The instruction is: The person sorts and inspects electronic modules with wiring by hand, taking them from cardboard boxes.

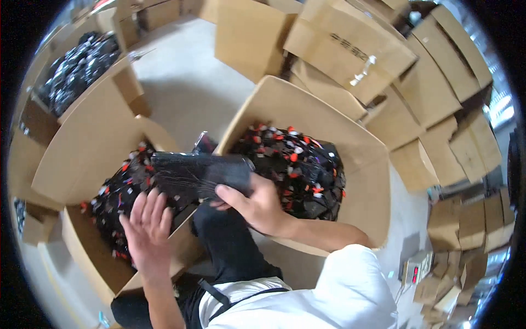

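My right hand (256,204) grips the near end of a flat black bundle in shiny wrap (200,172), held level above my lap between two cardboard boxes. My left hand (147,227) lies with fingers spread on the bundle's underside, over the left box (82,164). That box is full of small black items with red and white tags (118,192). The right box (307,109) holds a similar heap of black tagged items (298,164).
Flattened and stacked cardboard boxes (383,60) fill the back and right. Another open box of black items (82,68) stands at the far left. A small device with a red display (417,268) sits on the grey floor at right.
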A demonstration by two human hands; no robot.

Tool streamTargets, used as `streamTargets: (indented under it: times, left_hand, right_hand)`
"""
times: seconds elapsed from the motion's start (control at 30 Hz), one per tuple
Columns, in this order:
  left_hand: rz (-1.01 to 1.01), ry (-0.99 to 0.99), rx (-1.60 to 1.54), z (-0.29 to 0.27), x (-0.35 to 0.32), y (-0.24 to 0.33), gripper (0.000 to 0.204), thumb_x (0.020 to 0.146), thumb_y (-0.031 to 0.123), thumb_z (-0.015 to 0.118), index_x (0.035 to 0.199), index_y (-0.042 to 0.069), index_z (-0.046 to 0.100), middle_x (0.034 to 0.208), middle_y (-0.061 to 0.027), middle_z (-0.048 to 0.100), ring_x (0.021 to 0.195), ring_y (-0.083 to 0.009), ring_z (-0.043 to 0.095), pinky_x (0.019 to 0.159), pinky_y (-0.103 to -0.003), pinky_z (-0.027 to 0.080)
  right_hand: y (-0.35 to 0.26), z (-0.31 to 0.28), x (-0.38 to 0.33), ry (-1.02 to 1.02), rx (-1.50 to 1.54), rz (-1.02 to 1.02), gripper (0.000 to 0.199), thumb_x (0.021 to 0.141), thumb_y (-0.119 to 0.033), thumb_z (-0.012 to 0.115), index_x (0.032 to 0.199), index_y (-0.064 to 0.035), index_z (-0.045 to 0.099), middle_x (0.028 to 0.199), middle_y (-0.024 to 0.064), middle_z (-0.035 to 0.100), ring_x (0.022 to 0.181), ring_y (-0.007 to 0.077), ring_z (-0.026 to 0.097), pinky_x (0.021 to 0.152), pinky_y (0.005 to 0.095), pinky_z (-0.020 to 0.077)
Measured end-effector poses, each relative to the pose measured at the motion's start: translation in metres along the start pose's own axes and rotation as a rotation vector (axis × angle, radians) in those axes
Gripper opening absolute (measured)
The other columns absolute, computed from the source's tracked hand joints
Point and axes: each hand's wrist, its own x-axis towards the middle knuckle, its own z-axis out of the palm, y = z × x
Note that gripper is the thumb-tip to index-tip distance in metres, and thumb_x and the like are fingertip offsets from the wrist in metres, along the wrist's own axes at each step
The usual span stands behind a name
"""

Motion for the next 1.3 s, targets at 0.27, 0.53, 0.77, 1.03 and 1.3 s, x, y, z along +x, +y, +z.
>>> streamTargets:
  times: [0.27, 0.53, 0.77, 1.03, 1.3]
  left_hand:
    - [-0.144, -0.032, 0.147, -0.016, -0.024, -0.051, 0.066, 0.091, 0.027, 0.07, 0.144, 0.002, 0.039, 0.138, -0.0127, 0.055, 0.122, -0.0268, 0.058, 0.107, -0.044, 0.045]
    - [0.129, 0.19, 1.106, -0.088, -0.019, 0.048, 0.04, 0.086, 0.005, 0.074, 0.123, -0.001, 0.061, 0.112, -0.007, 0.066, 0.096, -0.0152, 0.061, 0.089, -0.032, 0.05]
    - [0.019, 0.502, 1.166, -0.177, -0.072, 0.098, 0.042, 0.092, 0.007, 0.069, 0.131, 0.001, 0.055, 0.12, -0.0107, 0.063, 0.101, -0.0178, 0.062, 0.093, -0.034, 0.05]
    - [-0.011, 0.425, 0.432, -0.176, -0.081, 0.103, 0.047, 0.102, 0.032, 0.054, 0.14, 0.006, 0.047, 0.131, -0.0111, 0.061, 0.117, -0.0275, 0.062, 0.097, -0.045, 0.053]
    - [0.054, 0.469, 0.182, -0.153, -0.021, 0.069, 0.044, 0.1, 0.034, 0.059, 0.133, 0.005, 0.054, 0.125, -0.01, 0.065, 0.109, -0.0264, 0.066, 0.095, -0.046, 0.054]
  right_hand:
    - [0.044, 0.015, -0.041, -0.405, 0.262, 0.303, 0.036, 0.093, -0.024, 0.072, 0.118, 0.0008, 0.063, 0.099, 0.006, 0.069, 0.094, 0.0137, 0.066, 0.086, 0.0304, 0.0549]
    - [0.083, -0.262, 0.012, 0.512, -0.284, 0.214, 0.028, 0.101, -0.021, 0.059, 0.113, 0.0031, 0.064, 0.099, 0.0131, 0.071, 0.083, 0.0163, 0.069, 0.075, 0.0298, 0.0588]
    - [0.269, -0.424, -0.114, 0.243, -1.437, 0.538, 0.031, 0.077, -0.003, 0.059, 0.107, -0.003, 0.067, 0.114, 0.0268, 0.061, 0.112, 0.0448, 0.057, 0.097, 0.0496, 0.0483]
    - [0.22, -0.39, -0.104, 0.221, -1.201, 0.639, 0.023, 0.091, -0.022, 0.062, 0.103, -0.0035, 0.067, 0.097, 0.024, 0.068, 0.097, 0.0433, 0.064, 0.084, 0.0521, 0.0491]
    - [0.023, -0.328, -0.073, 0.595, -0.753, 0.259, 0.021, 0.097, -0.018, 0.063, 0.098, 0.0026, 0.068, 0.074, 0.0032, 0.063, 0.06, 0.0108, 0.058, 0.064, 0.0269, 0.0482]
